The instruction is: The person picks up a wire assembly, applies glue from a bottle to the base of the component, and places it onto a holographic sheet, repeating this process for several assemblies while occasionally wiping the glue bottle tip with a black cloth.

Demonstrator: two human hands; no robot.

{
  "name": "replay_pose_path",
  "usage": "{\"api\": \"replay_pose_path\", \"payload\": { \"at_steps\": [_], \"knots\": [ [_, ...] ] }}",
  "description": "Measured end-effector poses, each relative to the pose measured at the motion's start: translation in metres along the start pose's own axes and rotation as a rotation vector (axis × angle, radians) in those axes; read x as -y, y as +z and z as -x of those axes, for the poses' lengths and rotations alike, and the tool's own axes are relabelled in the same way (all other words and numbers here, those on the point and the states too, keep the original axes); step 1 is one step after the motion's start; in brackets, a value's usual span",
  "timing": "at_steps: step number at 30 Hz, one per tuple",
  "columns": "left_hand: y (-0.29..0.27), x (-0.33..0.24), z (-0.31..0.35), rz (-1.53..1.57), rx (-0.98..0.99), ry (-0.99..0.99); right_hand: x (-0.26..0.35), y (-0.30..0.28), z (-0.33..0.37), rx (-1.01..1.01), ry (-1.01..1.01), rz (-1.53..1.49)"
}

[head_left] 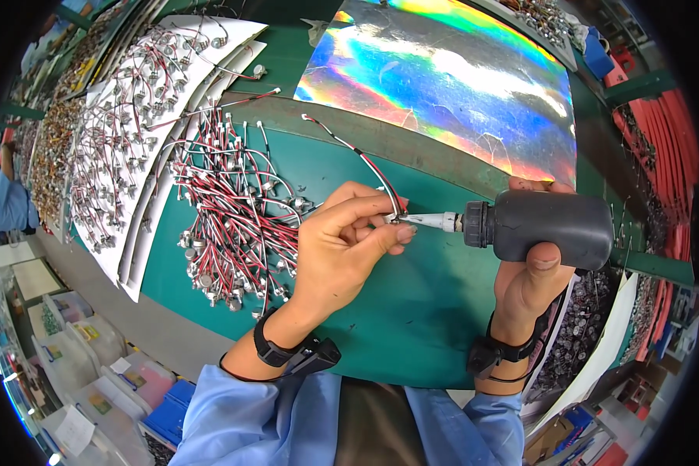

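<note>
My left hand (332, 252) pinches a small metal part with a wire lead (374, 165), whose red and black wires rise up and to the left and end in a small connector. In my right hand (530, 289) lies a black squeeze bottle (555, 225), held sideways. Its pale tapered nozzle (433, 221) points left, with the tip right at the part between my left fingertips; whether they touch I cannot tell. Left of my left hand, a heap of similar wire leads (233, 203) spreads over the green mat (412, 334).
White sheets (149, 247) at the left carry many more wired parts. A shiny rainbow-coloured sheet (443, 74) covers the far side of the table. Dark small parts (579, 334) lie at the right. Plastic bins (136, 378) stand at the lower left, and another person's blue sleeve (9, 203) shows far left.
</note>
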State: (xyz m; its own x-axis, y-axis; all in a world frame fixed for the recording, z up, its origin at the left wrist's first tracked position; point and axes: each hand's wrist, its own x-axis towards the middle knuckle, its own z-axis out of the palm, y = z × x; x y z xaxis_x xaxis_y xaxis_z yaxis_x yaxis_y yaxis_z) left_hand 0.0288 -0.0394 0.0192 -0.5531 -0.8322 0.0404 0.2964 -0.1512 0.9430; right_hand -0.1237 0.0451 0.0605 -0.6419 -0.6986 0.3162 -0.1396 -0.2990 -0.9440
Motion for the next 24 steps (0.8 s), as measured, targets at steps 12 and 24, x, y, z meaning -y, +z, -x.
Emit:
{"api": "replay_pose_path", "payload": {
  "at_steps": [12, 24],
  "knots": [
    [-0.0004, 0.0028, 0.0007, 0.069, -0.025, -0.053, 0.0000, 0.0010, -0.0025, -0.008, -0.024, 0.000],
    [-0.0015, 0.0033, 0.0008, 0.102, -0.010, -0.078, -0.0018, -0.0029, -0.0023, -0.034, -0.037, 0.018]
  ]
}}
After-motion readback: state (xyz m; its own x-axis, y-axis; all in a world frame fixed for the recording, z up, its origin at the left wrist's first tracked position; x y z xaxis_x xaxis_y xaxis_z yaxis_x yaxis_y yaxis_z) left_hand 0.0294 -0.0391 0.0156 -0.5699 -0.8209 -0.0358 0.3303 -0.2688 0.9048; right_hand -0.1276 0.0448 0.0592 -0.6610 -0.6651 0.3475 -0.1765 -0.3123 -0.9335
